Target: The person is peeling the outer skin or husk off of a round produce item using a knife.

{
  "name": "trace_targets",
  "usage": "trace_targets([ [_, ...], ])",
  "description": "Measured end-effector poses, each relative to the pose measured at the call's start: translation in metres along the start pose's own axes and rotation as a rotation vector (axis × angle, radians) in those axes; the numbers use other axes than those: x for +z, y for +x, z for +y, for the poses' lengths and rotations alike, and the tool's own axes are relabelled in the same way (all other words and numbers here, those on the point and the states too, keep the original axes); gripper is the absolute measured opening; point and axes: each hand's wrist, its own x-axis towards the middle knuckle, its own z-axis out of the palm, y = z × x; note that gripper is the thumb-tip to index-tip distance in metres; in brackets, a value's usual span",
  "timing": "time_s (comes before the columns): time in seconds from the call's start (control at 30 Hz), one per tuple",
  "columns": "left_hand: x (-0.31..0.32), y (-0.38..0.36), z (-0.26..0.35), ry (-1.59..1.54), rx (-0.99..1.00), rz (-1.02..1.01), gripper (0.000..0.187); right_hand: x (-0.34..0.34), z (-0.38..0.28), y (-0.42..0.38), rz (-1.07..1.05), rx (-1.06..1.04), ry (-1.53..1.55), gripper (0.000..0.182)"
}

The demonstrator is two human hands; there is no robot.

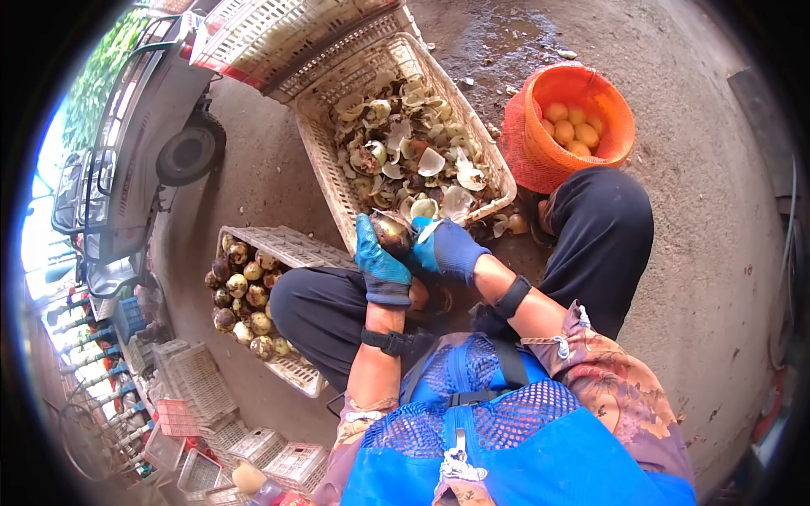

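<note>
My left hand (381, 263), in a blue glove, is closed around a dark brown, glossy round fruit (391, 234). Close against the fruit's right side is my right hand (450, 250), gloved in blue with its fingers curled. A pale sliver shows at those fingers, but I cannot make out what it is. Both hands are over the near edge of a dirty white plastic crate (325, 169). Inside lie many pale, curved pieces of peel (431, 162) and brown scraps.
An orange bucket (540, 139) in red netting holds several yellow-orange balls (564, 131). At left, a tipped crate (291, 244) holds brown-and-yellow round fruits (255, 295). Stacked crates (198, 379), a parked vehicle (139, 143) and another crate (291, 38) stand around.
</note>
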Motion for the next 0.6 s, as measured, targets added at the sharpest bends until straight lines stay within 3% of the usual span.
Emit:
trace_targets([
  [0.1, 0.007, -0.005, 0.003, -0.018, -0.021, -0.006, 0.049, -0.007, -0.005, -0.010, 0.025, 0.004, -0.022, 0.031],
  [0.2, 0.015, -0.012, 0.016, -0.104, -0.170, 0.015, 0.051, -0.005, 0.000, -0.020, 0.087, -0.040, -0.113, 0.028],
  [0.33, 0.021, -0.024, 0.031, -0.004, -0.253, 0.021, 0.058, -0.010, -0.004, -0.030, 0.054, -0.094, -0.195, 0.024],
  [0.37, 0.014, -0.019, 0.024, -0.045, -0.231, -0.034, 0.049, -0.011, -0.006, -0.032, 0.036, -0.084, -0.231, 0.023],
  [0.47, -0.005, -0.002, -0.001, 0.098, 0.112, -0.118, 0.038, -0.001, -0.002, -0.025, 0.075, -0.030, -0.248, 0.023],
  [0.5, 0.007, -0.016, 0.011, 0.006, 0.049, -0.094, 0.031, 0.001, -0.004, -0.023, 0.082, 0.008, -0.238, 0.023],
  [0.6, 0.012, -0.021, 0.005, 0.315, 0.318, -0.103, 0.036, 0.004, -0.005, -0.015, 0.088, 0.080, -0.190, 0.026],
])
